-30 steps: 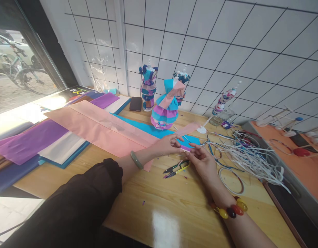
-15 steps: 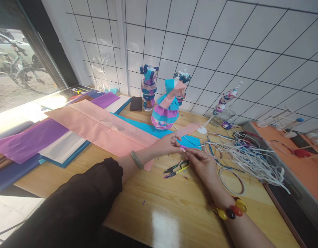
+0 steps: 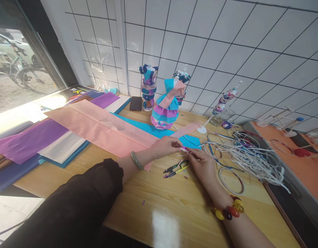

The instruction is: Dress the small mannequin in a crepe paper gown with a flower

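Note:
My left hand [image 3: 166,145] pinches one end of a small purple-and-white piece [image 3: 184,148], perhaps folded paper. The fingertips of my right hand [image 3: 203,167] close on its other end, so the two hands nearly meet over the table. Just below them lie thread snips [image 3: 180,169] with a yellow-and-black handle, blades toward the left. Behind my hands stands a small dress form in a pink, blue and purple paper dress [image 3: 165,110]. A long pink paper sheet [image 3: 104,127] reaches under my left forearm, with a blue sheet [image 3: 145,127] beside it.
Stacked coloured paper [image 3: 32,141] covers the left side. Tangled white cords [image 3: 254,162] lie at right, near a ring [image 3: 231,181]. A phone [image 3: 135,103] and another decorated form [image 3: 149,86] stand by the tiled wall. An orange tray [image 3: 290,148] borders the right.
The fingers of my left hand have curled in closer around the small purple-and-white piece. My right hand has shifted only slightly. Everything on the table stays in place.

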Available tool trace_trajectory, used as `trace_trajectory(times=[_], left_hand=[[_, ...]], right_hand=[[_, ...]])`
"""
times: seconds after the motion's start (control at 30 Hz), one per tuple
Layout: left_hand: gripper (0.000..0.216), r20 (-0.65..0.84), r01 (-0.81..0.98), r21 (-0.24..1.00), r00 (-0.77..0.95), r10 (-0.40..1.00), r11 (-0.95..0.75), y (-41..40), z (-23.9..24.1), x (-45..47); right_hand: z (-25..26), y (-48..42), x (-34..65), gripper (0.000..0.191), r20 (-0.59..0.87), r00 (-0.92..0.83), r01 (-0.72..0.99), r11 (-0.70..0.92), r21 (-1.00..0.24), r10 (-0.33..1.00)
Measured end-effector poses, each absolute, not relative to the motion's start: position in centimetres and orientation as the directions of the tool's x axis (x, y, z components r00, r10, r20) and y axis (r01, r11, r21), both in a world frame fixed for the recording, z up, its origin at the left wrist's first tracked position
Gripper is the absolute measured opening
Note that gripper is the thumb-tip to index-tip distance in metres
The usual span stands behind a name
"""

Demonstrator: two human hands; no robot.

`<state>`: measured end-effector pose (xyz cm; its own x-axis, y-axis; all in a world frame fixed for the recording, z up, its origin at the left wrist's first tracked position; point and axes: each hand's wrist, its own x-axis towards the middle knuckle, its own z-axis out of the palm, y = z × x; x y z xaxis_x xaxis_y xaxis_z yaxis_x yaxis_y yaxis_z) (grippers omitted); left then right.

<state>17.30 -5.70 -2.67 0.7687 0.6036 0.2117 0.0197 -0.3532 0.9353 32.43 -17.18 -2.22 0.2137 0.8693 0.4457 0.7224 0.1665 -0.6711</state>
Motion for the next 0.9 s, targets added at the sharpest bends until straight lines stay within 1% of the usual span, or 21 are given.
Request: trace_trajectory(times=[0.13,0.43,0.57,0.77,0.9], left_hand=[[0.023,0.233,0.070,0.900,0.758,0.609,-0.431,-5.84,-2.50,17.13],[0.022,0.340,0.100,0.776,0.765,0.546,-0.623,-5.77,-2.49,17.10],[0.019,0.351,0.101,0.754,0.773,0.528,-0.650,-5.76,-2.47,17.10],[0.019,0.339,0.131,0.753,0.763,0.551,-0.645,-5.86,-2.40,17.10],[0.020,0.368,0.129,0.704,0.774,0.515,-0.698,-5.85,-2.32,17.04]], right_hand=[[-2.27,-17.21,32.60,0.023,0.463,0.155,0.771,0.186,-0.609,0.873],[-1.96,-17.28,32.34,0.021,0.496,0.129,0.809,0.198,-0.554,0.859],[-1.85,-17.33,32.22,0.021,0.486,0.137,0.820,0.176,-0.544,0.863],[-1.92,-17.36,32.26,0.022,0.494,0.133,0.823,0.182,-0.538,0.860],[-2.12,-17.25,32.45,0.022,0.507,0.116,0.839,0.189,-0.510,0.854]])
